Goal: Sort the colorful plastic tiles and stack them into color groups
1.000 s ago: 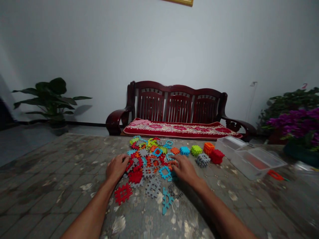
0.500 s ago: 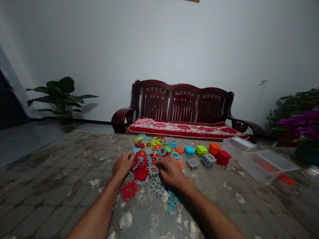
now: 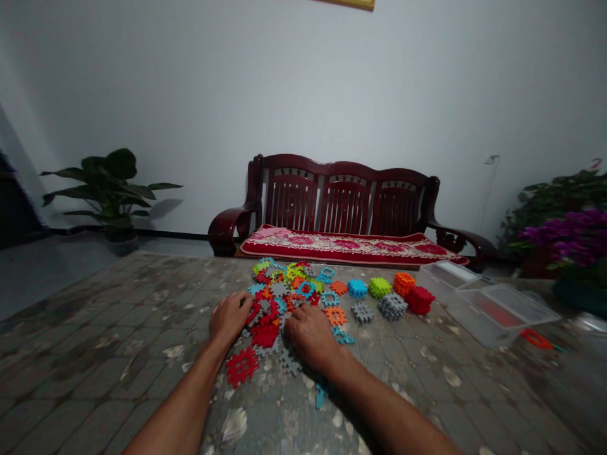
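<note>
A loose pile of flat, notched plastic building pieces (image 3: pixel 279 289) in red, grey, blue, green and orange lies on the table. My left hand (image 3: pixel 230 319) is at the pile's left edge, its fingers curled against red pieces (image 3: pixel 265 333); what they grip is hidden. Over the near right part of the pile, my right hand (image 3: pixel 310 335) is closed, knuckles up, covering grey pieces; its fingertips do not show. A red square piece (image 3: pixel 242 366) lies nearer me. Beside the right wrist are a grey piece (image 3: pixel 290 363) and a blue piece (image 3: pixel 342 335).
Right of the pile stand stacks sorted by colour: blue (image 3: pixel 357 289), green (image 3: pixel 380 287), orange (image 3: pixel 404 284), red (image 3: pixel 420 300) and grey (image 3: pixel 392 306). Farther right is a clear plastic box (image 3: pixel 507 316) with an orange-red item (image 3: pixel 535 339) beside it. A wooden bench (image 3: pixel 346 196) stands behind the table.
My right hand has shifted slightly left and closed over the grey pieces. A blue piece now shows right of it. My left hand stays at the pile's edge; the view has shifted slightly.
</note>
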`<state>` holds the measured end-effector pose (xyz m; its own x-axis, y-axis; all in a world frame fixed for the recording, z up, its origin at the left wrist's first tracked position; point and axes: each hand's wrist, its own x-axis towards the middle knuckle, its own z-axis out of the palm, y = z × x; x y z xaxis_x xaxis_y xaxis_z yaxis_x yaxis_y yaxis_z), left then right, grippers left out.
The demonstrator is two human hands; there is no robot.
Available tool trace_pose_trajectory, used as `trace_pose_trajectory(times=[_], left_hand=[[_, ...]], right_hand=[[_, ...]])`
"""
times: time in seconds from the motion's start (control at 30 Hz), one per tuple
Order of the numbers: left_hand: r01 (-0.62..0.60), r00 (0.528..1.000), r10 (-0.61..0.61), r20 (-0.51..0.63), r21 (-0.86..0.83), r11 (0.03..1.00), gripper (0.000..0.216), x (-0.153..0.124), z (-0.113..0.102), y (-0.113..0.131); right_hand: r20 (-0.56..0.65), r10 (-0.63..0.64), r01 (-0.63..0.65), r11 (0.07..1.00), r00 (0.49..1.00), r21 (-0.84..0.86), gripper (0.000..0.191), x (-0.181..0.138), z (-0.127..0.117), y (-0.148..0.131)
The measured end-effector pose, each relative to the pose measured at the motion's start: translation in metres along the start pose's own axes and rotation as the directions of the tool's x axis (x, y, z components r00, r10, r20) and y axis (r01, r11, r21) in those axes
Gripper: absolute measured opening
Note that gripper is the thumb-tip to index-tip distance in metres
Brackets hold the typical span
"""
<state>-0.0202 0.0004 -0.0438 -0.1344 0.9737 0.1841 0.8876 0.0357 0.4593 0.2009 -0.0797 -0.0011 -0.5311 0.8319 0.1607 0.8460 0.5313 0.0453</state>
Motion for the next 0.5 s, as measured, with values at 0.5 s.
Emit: trace_pose_trajectory(times=[0.5], left_hand=[[-0.012, 1.000, 0.012, 0.005, -0.011, 1.000, 0.038, 0.002, 0.000, -0.002]], right_hand=[[0.046, 0.013, -0.014, 1.000, 0.999, 0.022, 0.024, 0.007, -0.003, -0.010]])
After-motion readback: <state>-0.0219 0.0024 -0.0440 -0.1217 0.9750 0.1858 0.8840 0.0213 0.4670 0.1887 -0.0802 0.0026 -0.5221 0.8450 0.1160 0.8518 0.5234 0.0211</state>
